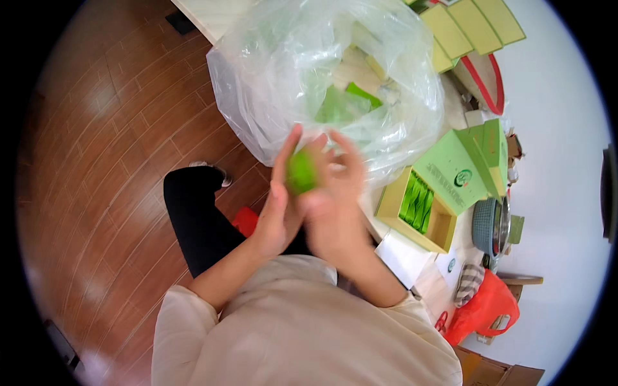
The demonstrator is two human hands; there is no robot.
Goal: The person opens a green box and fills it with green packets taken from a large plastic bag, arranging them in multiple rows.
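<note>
In front of my body, a small bright green packet (301, 171) is between my two hands, smeared by motion. My left hand (278, 209) holds it, with the fingers up along its left side and the thumb low. Close against its right side is my right hand (336, 193), so blurred that its grip on the packet cannot be made out. Just beyond both hands lies a large clear plastic bag (257, 77), its mouth spread wide, with green packets (364, 96) inside. To the right, an open pale green box (444, 239) holds a row of similar green packets (416, 204).
More green boxes (473, 26) stand at the far right. Along the wall are a grey-blue basket (484, 225) and a red plastic bag (479, 309). Red-handled scissors (441, 321) lie on the table near my right elbow. Brown tiled floor (122, 193) is at left.
</note>
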